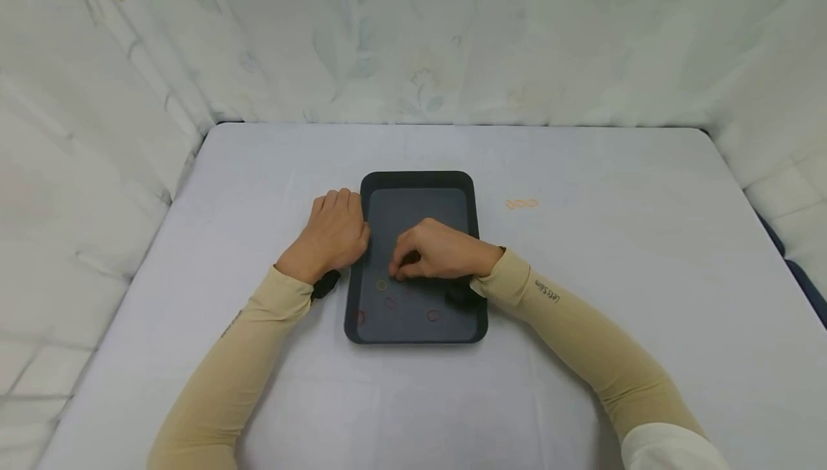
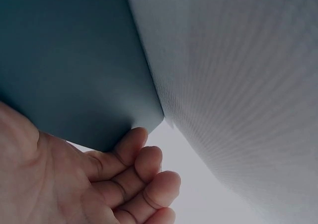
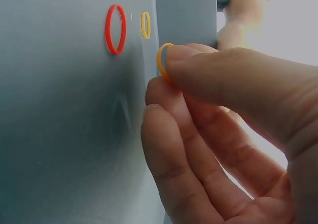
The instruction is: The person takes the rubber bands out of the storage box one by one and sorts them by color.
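R hand (image 1: 434,249) is pinching one orange band (image 3: 159,62): thumb tip on one side, index on the other, pads together w/ the band caught btwn them and most of its loop poking out past the tips. My other R fingers are bent below, holding nothing as far as I can tell. The band is over the tray (image 1: 416,204), approx mid-floor; can't tell if it touches the floor, b/c my fingers hide it in the head view.

L hand (image 1: 332,229) holds the tray's left side, fingertips on the outer wall, thumb side at the rim. Good spot imo: steadies the tray w/o blocking the R hand.

For a tidy pinch: light pressure, tips only, so the loop stays round & doesn't ping off. Wrist low, spare fingers tucked, so they don't drag the yellow band (image 3: 142,25) or red band (image 3: 107,30) lying close by. Two more red ones are in the tray too, nr the end closest to me. Three orange rings (image 1: 521,204) sit on the table (image 1: 614,240), right of the tray, well clear of my fingers.
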{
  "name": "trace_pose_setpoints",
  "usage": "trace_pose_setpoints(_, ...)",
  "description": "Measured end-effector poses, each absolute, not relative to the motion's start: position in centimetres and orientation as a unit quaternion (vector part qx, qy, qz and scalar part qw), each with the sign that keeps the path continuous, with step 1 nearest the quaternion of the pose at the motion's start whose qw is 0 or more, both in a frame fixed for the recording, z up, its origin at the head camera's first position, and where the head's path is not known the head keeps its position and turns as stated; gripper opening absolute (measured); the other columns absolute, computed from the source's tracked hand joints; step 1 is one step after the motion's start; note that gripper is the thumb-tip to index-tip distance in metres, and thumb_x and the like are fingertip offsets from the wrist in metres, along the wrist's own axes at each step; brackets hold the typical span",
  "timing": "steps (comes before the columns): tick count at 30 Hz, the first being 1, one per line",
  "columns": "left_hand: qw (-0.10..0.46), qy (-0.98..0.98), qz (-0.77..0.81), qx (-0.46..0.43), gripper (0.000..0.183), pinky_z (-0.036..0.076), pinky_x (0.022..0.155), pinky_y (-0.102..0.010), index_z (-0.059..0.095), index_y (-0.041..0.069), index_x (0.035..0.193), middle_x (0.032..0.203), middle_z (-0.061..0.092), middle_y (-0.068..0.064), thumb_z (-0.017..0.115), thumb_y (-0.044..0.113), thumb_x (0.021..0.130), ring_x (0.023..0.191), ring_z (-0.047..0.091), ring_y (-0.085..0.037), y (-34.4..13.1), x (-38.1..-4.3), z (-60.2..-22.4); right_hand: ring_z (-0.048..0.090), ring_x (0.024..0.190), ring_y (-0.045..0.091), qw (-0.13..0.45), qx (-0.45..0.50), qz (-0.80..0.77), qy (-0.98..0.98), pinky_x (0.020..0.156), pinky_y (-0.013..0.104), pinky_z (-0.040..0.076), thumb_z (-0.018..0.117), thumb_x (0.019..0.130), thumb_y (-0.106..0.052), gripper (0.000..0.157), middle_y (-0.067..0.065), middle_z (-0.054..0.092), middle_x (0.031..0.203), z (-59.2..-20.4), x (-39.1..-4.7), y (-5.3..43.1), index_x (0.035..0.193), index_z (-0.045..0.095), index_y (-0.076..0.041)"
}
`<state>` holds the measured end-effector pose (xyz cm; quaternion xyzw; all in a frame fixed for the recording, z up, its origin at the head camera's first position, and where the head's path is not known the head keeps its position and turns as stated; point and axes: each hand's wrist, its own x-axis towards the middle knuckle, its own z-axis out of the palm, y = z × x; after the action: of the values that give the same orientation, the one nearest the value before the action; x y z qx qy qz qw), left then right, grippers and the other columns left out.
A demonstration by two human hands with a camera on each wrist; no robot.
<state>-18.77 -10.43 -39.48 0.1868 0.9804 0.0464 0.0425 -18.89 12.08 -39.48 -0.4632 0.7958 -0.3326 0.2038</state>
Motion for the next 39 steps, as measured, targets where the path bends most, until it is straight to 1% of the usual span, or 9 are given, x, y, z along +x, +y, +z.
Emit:
trace_pose_setpoints(7,0.048,0.980,0.052,0.185,0.030,0.039,0.101,-0.055,0.050,-0.008,0.114,0.107,0.052,-0.022,0.045,0.019,0.102,0.106,0.049,-0.041,-10.5,-18.7,-39.4,0.069,0.087,0.000,0.194,-0.467,-0.340,0.793,0.079,0.018,0.056,0.078,0.092,-0.013,0.009,-0.005,0.078,0.098,-39.3,-18.9,12.2,0.100,0.082,-0.014)
trace_pose_setpoints(17,0.050,0.981,0.050,0.183,0.032,0.039,0.100,-0.055,0.050,-0.009,0.117,0.108,0.052,-0.022,0.045,0.019,0.102,0.105,0.048,-0.041,-10.4,-18.7,-39.4,0.070,0.090,0.002,0.182,-0.466,-0.360,0.788,0.083,0.026,0.059,0.079,0.091,-0.013,0.009,-0.004,0.079,0.098,-38.0,-18.6,12.7,0.100,0.082,-0.012)
trace_pose_setpoints(24,0.052,0.981,0.049,0.183,0.030,0.039,0.098,-0.055,0.050,-0.008,0.114,0.105,0.051,-0.021,0.044,0.019,0.103,0.103,0.048,-0.040,-10.3,-18.6,-39.3,0.070,0.091,0.002,0.165,-0.463,-0.369,0.788,0.084,0.025,0.059,0.079,0.092,-0.014,0.009,-0.005,0.079,0.099,-37.5,-18.6,13.2,0.100,0.082,-0.013)
trace_pose_setpoints(33,0.056,0.981,0.046,0.182,0.029,0.039,0.098,-0.054,0.050,-0.007,0.114,0.106,0.050,-0.021,0.045,0.020,0.104,0.102,0.047,-0.039,-10.4,-18.7,-39.4,0.073,0.091,0.005,0.159,-0.466,-0.390,0.778,0.084,0.023,0.059,0.079,0.091,-0.012,0.011,0.000,0.079,0.099,-36.9,-18.6,13.7,0.102,0.081,-0.009)
trace_pose_setpoints(39,0.057,0.981,0.049,0.179,0.028,0.039,0.098,-0.054,0.050,-0.007,0.113,0.106,0.051,-0.021,0.044,0.019,0.103,0.103,0.048,-0.039,-10.4,-18.8,-39.5,0.074,0.091,0.005,0.150,-0.465,-0.400,0.776,0.083,0.020,0.059,0.079,0.091,-0.013,0.013,0.000,0.080,0.100,-36.5,-18.7,14.0,0.103,0.081,-0.008)
